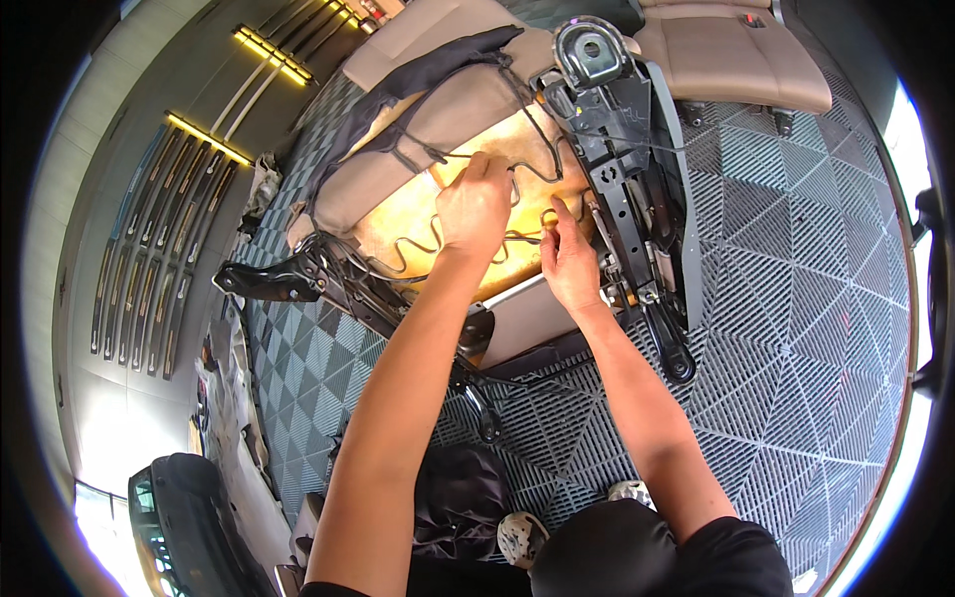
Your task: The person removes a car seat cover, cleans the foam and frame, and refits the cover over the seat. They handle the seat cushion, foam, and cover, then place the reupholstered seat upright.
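Observation:
A car seat lies overturned in front of me, its yellow foam underside [383,227] exposed. Bent dark wire springs [406,246] snake across the foam. My left hand [476,207] is closed over the middle of the foam, fingers curled down beside a wire; what they grip is hidden. To its right, my right hand [571,261] touches or hovers over the foam near the metal side frame, its index finger and thumb apart. Beige seat cover [373,184] and black fabric [413,80] are folded back along the far left side.
A black metal rail assembly [622,149] runs along the seat's right side; a black bracket [269,282] juts out left. Another beige seat [731,60] stands at the far right. Grey patterned tiles [786,289] cover the floor. Long strips [159,249] hang on the left wall.

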The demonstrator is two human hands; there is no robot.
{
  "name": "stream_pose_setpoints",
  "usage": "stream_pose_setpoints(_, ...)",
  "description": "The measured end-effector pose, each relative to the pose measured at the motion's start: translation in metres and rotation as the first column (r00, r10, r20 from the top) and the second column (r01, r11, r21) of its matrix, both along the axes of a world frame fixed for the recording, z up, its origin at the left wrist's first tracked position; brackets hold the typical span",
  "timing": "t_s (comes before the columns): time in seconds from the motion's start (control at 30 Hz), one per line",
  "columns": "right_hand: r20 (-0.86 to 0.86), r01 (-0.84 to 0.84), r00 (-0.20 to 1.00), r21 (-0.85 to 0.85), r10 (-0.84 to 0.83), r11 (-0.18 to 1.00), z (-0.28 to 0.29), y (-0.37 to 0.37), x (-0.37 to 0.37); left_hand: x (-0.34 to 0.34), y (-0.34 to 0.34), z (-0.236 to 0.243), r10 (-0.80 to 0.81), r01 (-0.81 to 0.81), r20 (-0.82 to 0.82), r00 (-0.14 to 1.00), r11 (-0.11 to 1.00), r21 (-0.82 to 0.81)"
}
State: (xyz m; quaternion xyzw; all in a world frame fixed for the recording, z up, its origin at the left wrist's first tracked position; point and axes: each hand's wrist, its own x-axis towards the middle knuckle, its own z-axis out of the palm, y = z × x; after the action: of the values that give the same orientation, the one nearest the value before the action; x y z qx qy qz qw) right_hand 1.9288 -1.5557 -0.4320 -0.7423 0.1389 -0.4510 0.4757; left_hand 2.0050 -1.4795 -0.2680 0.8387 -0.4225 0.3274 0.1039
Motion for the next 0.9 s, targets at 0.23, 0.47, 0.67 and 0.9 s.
stream_pose_setpoints(0.23,-0.016,0.003,1.000,-0.034,-0.004,0.999,0.001,0.000,0.000,0.000,-0.013,-0.008,-0.138,0.012,-0.338,0.931,0.937,-0.350)
stream_pose_setpoints(0.47,0.011,0.036,0.999,-0.093,-0.035,0.995,0.003,0.000,-0.001,-0.002,-0.008,-0.003,0.060,-0.080,-0.263,0.963,0.995,-0.066)
stream_pose_setpoints(0.67,0.043,0.054,0.998,-0.159,-0.048,0.986,0.003,-0.001,0.000,0.001,-0.006,0.002,0.036,-0.038,-0.163,0.986,0.999,-0.009)
stream_pose_setpoints(0.9,0.010,0.050,0.999,-0.181,-0.049,0.982,0.001,0.000,-0.001,0.006,-0.011,-0.006,-0.473,-0.057,-0.702,0.532,0.808,-0.586)
